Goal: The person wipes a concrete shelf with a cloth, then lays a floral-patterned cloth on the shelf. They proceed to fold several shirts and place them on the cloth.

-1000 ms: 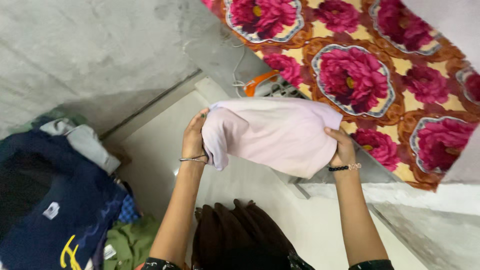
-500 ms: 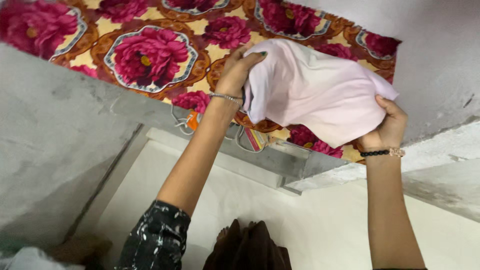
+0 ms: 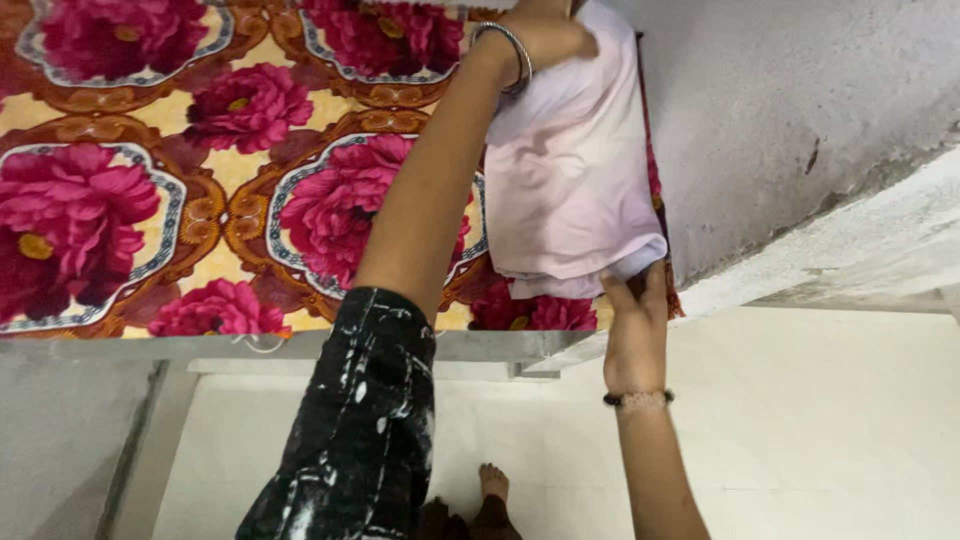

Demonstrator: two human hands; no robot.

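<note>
Left arm stretched far forward and up, elbow nearly straight, black sleeve with white flecks [image 3: 355,430] bunched at the upper arm, thin metal bangle [image 3: 507,55] at the wrist. Left hand [image 3: 545,30] mostly cut off by the upper edge of the view, laid on the far end of the folded pale pink cloth [image 3: 570,170]; cannot tell whether those fingers are curled or flat. Right arm raised straight from below, forearm upright, dark bead bracelet [image 3: 638,399] around the wrist. Right hand [image 3: 634,335] palm toward the cloth, fingers [image 3: 625,290] extended and slightly spread, tips touching the near folded edge, not clenched around it.

Cloth soft, smooth, matte, folded into a rough rectangle with rounded layered corners, lying between both sets of fingertips, flat on the floral cover [image 3: 200,190]. Cover glossy-looking, with large magenta blossoms in scalloped pale frames on yellow and rust-brown. Just right of the fingers, a rough grey plastered wall [image 3: 800,100] with small chips, touching the cloth's long side. Below the right-hand fingers, a plain grey ledge [image 3: 480,345] and pale smooth floor [image 3: 820,430]; bare toes [image 3: 492,482] at the bottom.
</note>
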